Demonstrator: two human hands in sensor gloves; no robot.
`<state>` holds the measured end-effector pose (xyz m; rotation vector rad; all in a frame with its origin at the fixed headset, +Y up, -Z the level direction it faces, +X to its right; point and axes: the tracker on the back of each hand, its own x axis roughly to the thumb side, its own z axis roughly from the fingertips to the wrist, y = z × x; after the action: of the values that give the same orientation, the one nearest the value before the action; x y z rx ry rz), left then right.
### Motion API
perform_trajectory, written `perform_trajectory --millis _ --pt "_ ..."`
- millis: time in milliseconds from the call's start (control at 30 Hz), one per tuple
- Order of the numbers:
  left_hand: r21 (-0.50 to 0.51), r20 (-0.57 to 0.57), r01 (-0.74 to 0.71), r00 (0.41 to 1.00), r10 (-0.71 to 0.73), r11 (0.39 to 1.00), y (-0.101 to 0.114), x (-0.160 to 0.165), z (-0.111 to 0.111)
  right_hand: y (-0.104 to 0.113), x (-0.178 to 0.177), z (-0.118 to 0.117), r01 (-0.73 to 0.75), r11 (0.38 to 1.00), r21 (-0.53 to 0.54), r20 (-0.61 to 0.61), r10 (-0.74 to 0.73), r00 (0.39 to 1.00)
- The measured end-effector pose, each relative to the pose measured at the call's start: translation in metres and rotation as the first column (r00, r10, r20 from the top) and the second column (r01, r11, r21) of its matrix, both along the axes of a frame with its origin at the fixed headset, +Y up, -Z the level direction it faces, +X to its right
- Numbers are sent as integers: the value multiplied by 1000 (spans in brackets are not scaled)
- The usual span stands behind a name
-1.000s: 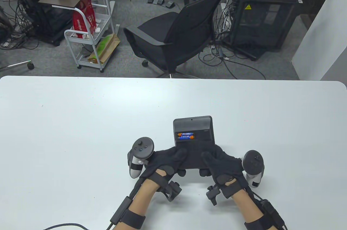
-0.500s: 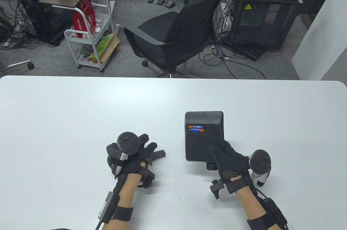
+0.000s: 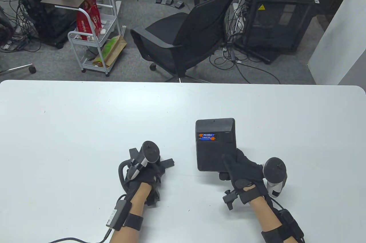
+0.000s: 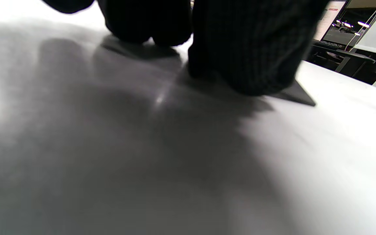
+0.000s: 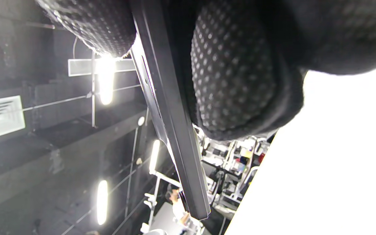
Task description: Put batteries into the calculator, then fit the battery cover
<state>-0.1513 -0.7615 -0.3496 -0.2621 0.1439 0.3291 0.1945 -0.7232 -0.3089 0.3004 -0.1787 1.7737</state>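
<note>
The black calculator point(image 3: 215, 147) lies back up, with two orange-and-blue batteries point(image 3: 208, 136) in its open compartment. My right hand point(image 3: 226, 169) grips its near right corner, thumb point(image 3: 228, 163) on top and fingers underneath. In the right wrist view the calculator point(image 5: 171, 130) shows edge-on between thumb and fingers point(image 5: 233, 81). The flat black battery cover point(image 3: 168, 163) lies on the table left of the calculator. My left hand point(image 3: 154, 167) is curled down onto it, and only its right end shows. In the left wrist view the fingertips point(image 4: 240, 65) press on the cover point(image 4: 300, 97).
The white table point(image 3: 85, 122) runs wide to the left and far side. Its far edge point(image 3: 183, 82) borders the floor, with a black office chair point(image 3: 186, 34) beyond it. The tracker on my left hand point(image 3: 148, 154) stands over the cover.
My left hand let go of the calculator, moved left to the battery cover and curled onto it. My right hand shifted the calculator right and slightly farther away.
</note>
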Motion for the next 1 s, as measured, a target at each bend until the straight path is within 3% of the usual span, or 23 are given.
perform_trajectory --millis 167,233,300,333,367,433,500,700,1000 --pt "93 -16 -77 997 79 993 9 -9 1 -1 -2 0 -15 1000 -3 -7 15 1000" --pt "148 0 -251 967 254 957 21 -13 4 0 -2 0 -24 1000 2 -11 24 1000" --pt "232 37 -483 872 489 844 35 -15 9 1 -3 0 -25 1000 3 -12 25 1000" --pt "257 88 -609 788 610 750 43 -13 12 0 -4 0 -28 1000 3 -14 28 1000" --pt "260 123 -669 738 663 696 47 -11 14 1 -4 0 -33 999 2 -17 33 999" --pt "245 219 -807 586 780 538 56 -1 18 1 -8 2 -49 999 3 -29 49 998" --pt "247 266 -847 526 808 471 60 8 22 2 -13 4 -72 997 9 -48 72 996" --pt "208 307 -870 493 814 447 63 22 26 4 -24 8 -139 990 37 -76 141 987" --pt "211 284 -852 522 804 479 64 25 28 8 -30 13 -181 981 74 -80 187 979"
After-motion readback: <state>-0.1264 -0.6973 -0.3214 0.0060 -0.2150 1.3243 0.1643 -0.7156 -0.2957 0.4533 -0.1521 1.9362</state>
